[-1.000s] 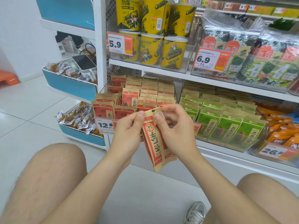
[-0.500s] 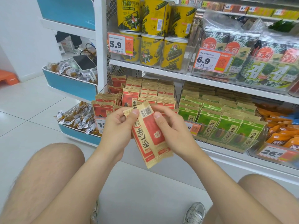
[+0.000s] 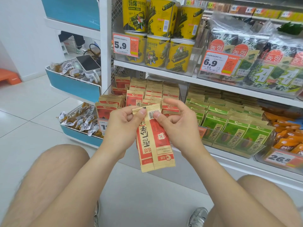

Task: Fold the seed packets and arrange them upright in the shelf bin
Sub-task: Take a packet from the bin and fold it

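1 seed pkt in front of shelf bin | my L hand + R hand both pinch its top flap | feels light, crinkly, creases easy, I reckon; best held by top edge

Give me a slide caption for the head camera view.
Left hand and right hand pinch a red seed packet before the shelf bin.
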`<state>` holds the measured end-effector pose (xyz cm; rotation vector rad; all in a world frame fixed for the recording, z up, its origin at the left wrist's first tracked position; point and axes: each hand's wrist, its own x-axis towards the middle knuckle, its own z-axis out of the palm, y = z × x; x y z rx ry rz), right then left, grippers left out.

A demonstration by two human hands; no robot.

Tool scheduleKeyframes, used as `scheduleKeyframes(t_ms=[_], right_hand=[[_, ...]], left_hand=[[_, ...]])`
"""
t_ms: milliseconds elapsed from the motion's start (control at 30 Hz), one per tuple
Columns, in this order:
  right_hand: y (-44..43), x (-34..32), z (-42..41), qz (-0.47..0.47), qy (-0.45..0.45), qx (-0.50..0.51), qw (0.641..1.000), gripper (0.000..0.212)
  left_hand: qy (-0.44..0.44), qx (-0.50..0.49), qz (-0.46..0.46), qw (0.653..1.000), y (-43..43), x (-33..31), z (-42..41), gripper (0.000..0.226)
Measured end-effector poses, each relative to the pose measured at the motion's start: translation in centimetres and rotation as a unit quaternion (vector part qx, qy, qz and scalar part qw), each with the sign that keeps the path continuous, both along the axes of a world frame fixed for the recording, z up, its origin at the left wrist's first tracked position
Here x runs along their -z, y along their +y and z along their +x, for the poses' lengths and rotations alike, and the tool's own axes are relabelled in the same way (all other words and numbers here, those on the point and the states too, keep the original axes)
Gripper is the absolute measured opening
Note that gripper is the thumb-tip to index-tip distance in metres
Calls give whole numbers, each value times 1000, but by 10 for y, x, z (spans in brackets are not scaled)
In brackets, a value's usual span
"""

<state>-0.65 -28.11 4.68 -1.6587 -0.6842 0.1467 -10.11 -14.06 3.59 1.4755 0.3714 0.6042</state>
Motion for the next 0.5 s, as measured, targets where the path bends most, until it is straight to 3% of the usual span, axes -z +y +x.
scheduleKeyframes(t_ms=[67,133,233,400,433,500], right_hand=[[0,-2,10,-37,-136,-28,990,43],[-3,-1,22,-120,-288,-89,946,54],[-2,-1,30,-232,-335,-163,899,79],[19,-4,38,-93,-392,-78,912,52],[25,-5,39,-69,-390,-48,917,43],[35,-9,41,-30,-369,5,929,27]], left_hand=[[4,-17,3,1000,6,-4,2,17],[19,-44,-21,999,17,-6,3,17],[51,-89,-81,991,34,-5,7,16],[28,-108,-104,988,47,-10,17,22],[24,-124,-76,989,51,-10,18,24],[46,-201,72,976,62,-6,21,25]])
